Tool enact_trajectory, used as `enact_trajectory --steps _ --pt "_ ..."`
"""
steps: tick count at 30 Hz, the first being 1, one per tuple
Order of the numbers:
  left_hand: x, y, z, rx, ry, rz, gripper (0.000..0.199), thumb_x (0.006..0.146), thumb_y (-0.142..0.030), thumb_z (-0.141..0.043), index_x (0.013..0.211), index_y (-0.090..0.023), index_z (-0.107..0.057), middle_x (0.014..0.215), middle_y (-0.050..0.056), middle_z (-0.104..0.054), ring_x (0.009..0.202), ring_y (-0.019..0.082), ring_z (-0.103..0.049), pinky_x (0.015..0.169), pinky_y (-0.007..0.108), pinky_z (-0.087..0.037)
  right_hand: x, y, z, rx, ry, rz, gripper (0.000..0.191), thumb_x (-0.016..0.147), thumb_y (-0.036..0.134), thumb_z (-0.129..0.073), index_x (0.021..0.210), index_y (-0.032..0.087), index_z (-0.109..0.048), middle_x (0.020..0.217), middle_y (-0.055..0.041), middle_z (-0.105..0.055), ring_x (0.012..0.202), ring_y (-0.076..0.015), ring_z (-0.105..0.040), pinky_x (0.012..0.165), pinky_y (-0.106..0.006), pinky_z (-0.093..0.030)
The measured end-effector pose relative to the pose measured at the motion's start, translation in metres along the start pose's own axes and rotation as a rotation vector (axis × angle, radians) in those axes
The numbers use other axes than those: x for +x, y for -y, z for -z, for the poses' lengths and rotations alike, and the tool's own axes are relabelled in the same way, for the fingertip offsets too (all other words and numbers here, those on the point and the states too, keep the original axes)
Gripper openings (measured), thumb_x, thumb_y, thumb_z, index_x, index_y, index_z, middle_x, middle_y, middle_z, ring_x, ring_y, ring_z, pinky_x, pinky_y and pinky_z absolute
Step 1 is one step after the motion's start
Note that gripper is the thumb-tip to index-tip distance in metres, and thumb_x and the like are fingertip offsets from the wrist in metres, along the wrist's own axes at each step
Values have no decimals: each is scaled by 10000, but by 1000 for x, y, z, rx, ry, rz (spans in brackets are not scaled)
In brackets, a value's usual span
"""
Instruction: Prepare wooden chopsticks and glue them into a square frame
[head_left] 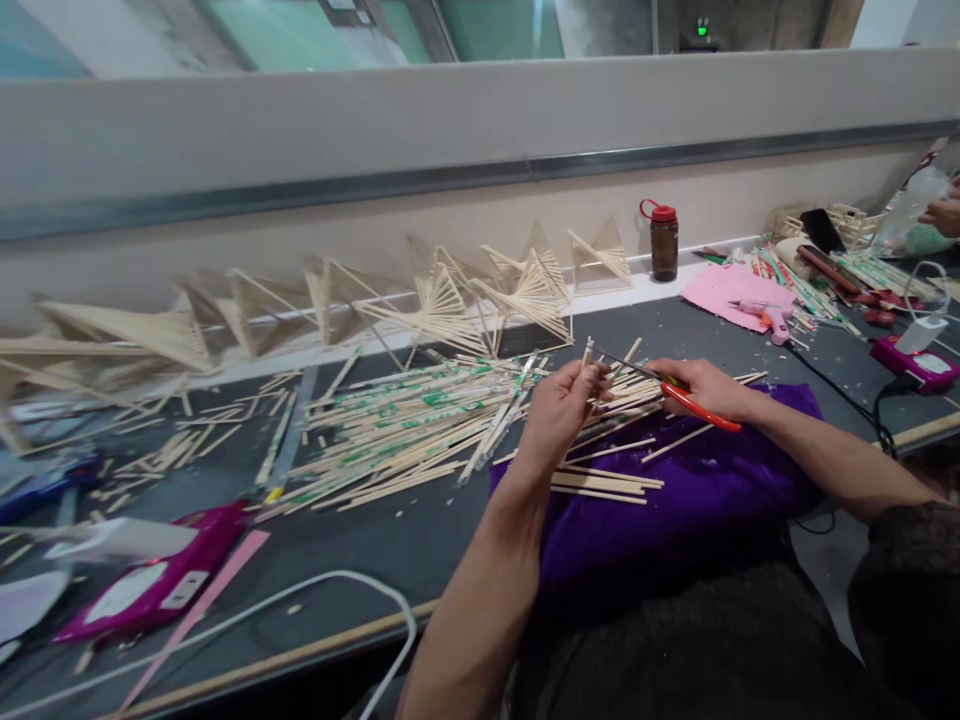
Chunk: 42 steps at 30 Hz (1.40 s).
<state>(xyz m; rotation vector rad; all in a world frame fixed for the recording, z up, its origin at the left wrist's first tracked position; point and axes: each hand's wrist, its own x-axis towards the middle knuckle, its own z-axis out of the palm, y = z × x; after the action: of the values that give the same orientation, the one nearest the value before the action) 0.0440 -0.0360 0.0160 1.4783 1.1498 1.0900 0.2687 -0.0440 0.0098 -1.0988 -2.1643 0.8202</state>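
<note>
My left hand (pixel 566 395) is closed around a thin wooden stick (pixel 589 347), whose pale tip stands up above the fingers. In my right hand (pixel 701 385) is a red-handled tool (pixel 701 408) with a long thin dark metal end, which points left at the stick's tip. Whether it touches the stick, and whether it is pliers or scissors, I cannot make out. Beneath both hands, wooden sticks (pixel 604 482) lie on a purple cloth (pixel 675 500). To the left spreads a big pile of chopsticks (pixel 420 410), several in green-printed wrappers.
Stick structures (pixel 442 300) line the wall beside a red-capped bottle (pixel 664 243). A pink glue gun (pixel 772 315) lies at right near a magenta power box (pixel 911 365); another magenta box (pixel 161 580) and a white cable (pixel 341 577) are front left. Another person's hand (pixel 941 212) shows far right.
</note>
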Motion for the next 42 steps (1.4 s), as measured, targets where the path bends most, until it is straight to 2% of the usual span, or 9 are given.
enact_trajectory --steps 3,6,9,14,21,25,30,35,42 --pt "2 0 9 157 -203 -201 356 843 -473 -510 927 -166 -668 778 27 -650 661 126 -603 564 225 -458 1 -5 1 36 -57 -33 526 712 231 -549 1228 129 -574 918 -34 -650 788 -153 -557 764 -289 -413" --pt "-1 -4 11 467 -387 -437 248 846 -369 -538 878 -183 -699 767 18 -654 710 134 -595 658 246 -449 2 -5 0 58 -68 -57 554 715 261 -561 1249 111 -557 870 -30 -641 753 -150 -544 734 -290 -415" --pt "-8 -4 2 779 -400 -596 170 805 -341 -620 797 -192 -702 764 20 -671 737 149 -609 678 250 -423 2 0 -3 73 -35 -59 521 722 262 -562 1231 150 -574 892 -23 -655 754 -151 -551 723 -291 -419" --pt "-12 3 -12 1123 -424 -619 169 831 -322 -599 752 -193 -674 692 31 -670 639 165 -601 547 265 -322 0 8 -8 63 -22 -40 488 717 236 -568 1201 182 -601 946 -33 -680 790 -165 -571 740 -300 -431" --pt "-14 4 -9 1140 -390 -719 182 875 -280 -528 797 -192 -667 674 42 -670 647 168 -616 561 272 -325 -2 12 -10 128 -35 -47 441 716 205 -548 1151 210 -620 919 1 -663 782 -146 -555 732 -285 -431" --pt "-14 4 -6 1035 -316 -695 169 868 -262 -536 788 -193 -668 661 22 -667 609 142 -595 564 249 -341 -2 12 -9 126 -1 -54 419 720 212 -551 1132 206 -626 853 2 -644 722 -138 -529 688 -280 -422" --pt "-14 3 -4 903 -266 -644 183 868 -279 -552 753 -191 -666 617 -2 -648 542 112 -554 541 228 -338 -2 8 -6 129 54 -21 413 750 246 -548 1157 207 -610 923 -9 -663 792 -150 -555 725 -279 -430" --pt "-14 5 -7 1043 -296 -663 156 858 -261 -538 798 -196 -667 673 19 -676 608 141 -598 562 242 -352 0 4 -5 68 45 -16 451 747 261 -589 1195 209 -578 1017 -27 -669 866 -176 -590 788 -307 -441" --pt "-16 7 -8 1188 -329 -722 130 838 -215 -523 833 -200 -652 740 42 -695 673 169 -630 574 264 -365 -1 8 -4 66 39 -32 577 766 452 -655 1279 236 -505 1170 -59 -637 1014 -221 -584 883 -361 -442"
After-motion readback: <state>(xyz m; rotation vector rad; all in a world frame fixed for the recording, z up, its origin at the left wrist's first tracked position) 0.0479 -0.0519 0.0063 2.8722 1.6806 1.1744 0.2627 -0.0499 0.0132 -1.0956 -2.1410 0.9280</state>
